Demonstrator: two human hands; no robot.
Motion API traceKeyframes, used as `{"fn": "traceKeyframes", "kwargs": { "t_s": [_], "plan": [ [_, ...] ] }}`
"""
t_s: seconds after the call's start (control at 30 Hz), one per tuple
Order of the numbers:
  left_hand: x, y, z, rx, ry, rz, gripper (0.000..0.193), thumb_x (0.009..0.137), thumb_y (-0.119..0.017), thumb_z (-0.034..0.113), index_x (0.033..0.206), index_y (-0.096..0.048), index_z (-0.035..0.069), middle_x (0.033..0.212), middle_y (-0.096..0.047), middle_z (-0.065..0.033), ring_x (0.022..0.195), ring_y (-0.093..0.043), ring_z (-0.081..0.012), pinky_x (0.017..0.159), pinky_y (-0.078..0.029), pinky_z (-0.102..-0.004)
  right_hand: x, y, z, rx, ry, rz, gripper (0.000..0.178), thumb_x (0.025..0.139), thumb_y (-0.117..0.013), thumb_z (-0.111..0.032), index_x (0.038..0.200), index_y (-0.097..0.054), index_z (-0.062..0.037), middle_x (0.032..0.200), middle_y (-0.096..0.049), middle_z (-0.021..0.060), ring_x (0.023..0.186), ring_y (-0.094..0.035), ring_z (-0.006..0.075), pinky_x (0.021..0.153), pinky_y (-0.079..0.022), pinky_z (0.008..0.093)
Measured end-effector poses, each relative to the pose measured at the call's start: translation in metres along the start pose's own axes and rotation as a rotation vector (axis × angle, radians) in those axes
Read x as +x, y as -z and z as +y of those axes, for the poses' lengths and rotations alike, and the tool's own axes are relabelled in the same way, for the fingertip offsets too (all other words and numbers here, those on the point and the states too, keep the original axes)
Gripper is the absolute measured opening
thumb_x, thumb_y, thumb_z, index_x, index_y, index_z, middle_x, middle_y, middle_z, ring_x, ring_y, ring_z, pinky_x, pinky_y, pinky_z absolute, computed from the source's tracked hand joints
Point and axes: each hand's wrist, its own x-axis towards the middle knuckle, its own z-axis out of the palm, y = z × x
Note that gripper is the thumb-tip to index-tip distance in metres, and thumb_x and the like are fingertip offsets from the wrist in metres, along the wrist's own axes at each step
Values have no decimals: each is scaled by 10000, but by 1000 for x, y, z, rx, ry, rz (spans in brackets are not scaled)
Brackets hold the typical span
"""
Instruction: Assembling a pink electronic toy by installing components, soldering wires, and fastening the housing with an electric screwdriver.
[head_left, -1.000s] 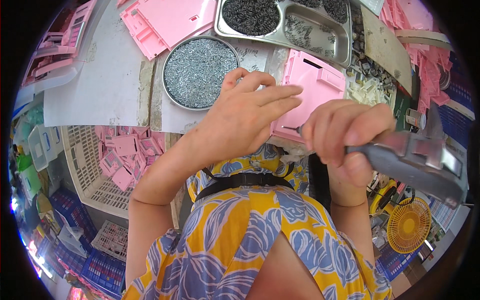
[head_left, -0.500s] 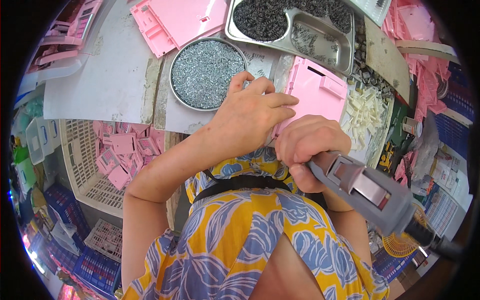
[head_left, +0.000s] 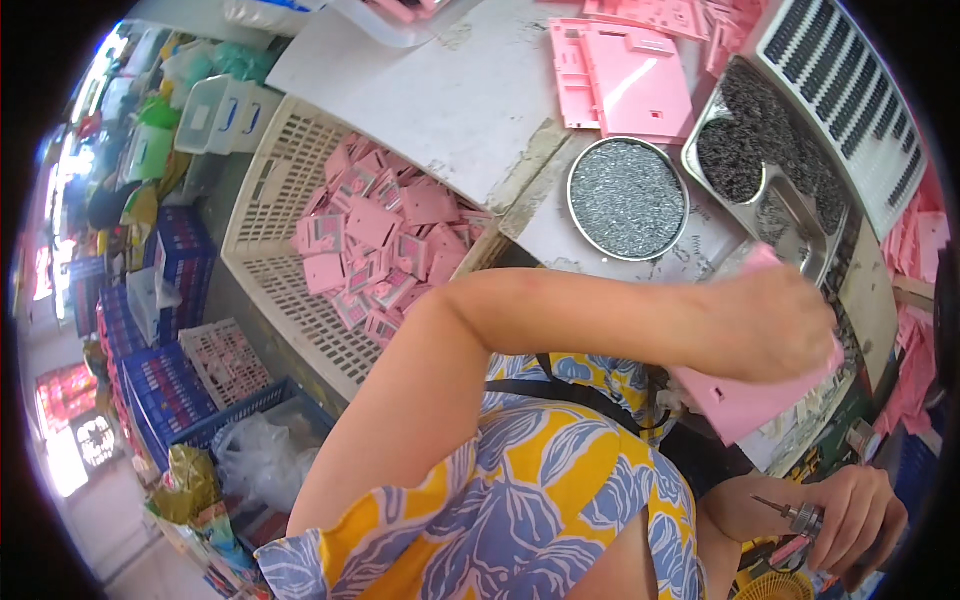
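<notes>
My left hand (head_left: pixel 775 322), blurred, is closed over a flat pink plastic panel (head_left: pixel 735 402) at the right front of the table. The panel shows on both sides of the hand and slants, its near corner toward my lap; the fingertips are hidden. At the lower right my right hand (head_left: pixel 860 525) is wrapped round an electric screwdriver (head_left: pixel 806 518), its thin bit pointing left. Most of the tool's body is hidden by the hand. A round dish of small silver metal pins (head_left: pixel 628 198) stands left of my left hand.
Beyond the dish lie more pink panels (head_left: pixel 640 85). A metal tray (head_left: pixel 835 232) of small dark springs stands at the right back, beside a white rack (head_left: pixel 850 100) with dark rows. Left of the table, a beige basket (head_left: pixel 262 215) holds pink parts.
The view has swung left. My left hand has closed over the pink panel, which has turned and slants. My right hand, with the screwdriver, has moved away from the panel to the lower right.
</notes>
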Motion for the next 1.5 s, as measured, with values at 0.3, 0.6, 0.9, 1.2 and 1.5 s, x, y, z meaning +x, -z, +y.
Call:
{"fn": "traceKeyframes", "kwargs": {
  "t_s": [0.3,0.6,0.9,1.2,1.5],
  "plan": [
    [-244,271,-15,509,1246,-489,280,835,-727,228,1027,-673,32,962,-696,-169,901,-668,-356,792,-517,-422,7,27,-5,-194,-159,25,236,788,-810,12,848,-582,9,565,-631,125,470,-637,205,484,-582,341],
    [-120,203,-140,308,851,98,211,865,-694,207,904,-698,-1,842,-708,-159,763,-692,-311,702,-537,-381,-2,31,11,-1386,-58,603,670,878,-765,-306,1359,-420,6,840,-559,65,714,-552,147,760,-485,361],
    [50,202,-396,846,827,344,561,822,-746,445,1148,-599,12,1173,-633,-214,984,-680,-393,810,-555,-480,-20,49,-21,-1501,80,834,787,864,-763,-302,1452,-365,36,953,-534,72,852,-551,174,842,-455,379],
    [101,275,-440,915,1096,29,425,854,-648,366,1106,-736,34,1143,-704,-230,1040,-699,-369,872,-554,-480,-33,55,-38,-1455,73,834,769,876,-727,-263,1474,-346,34,984,-543,82,867,-547,177,836,-452,366],
    [42,363,-305,781,697,334,398,887,-699,404,1070,-759,56,866,-735,-100,744,-683,-201,696,-520,-337,-17,62,-23,-2134,673,887,612,927,-625,-130,1452,-378,65,1334,-548,221,1221,-550,294,1120,-365,438]
  ]
}}
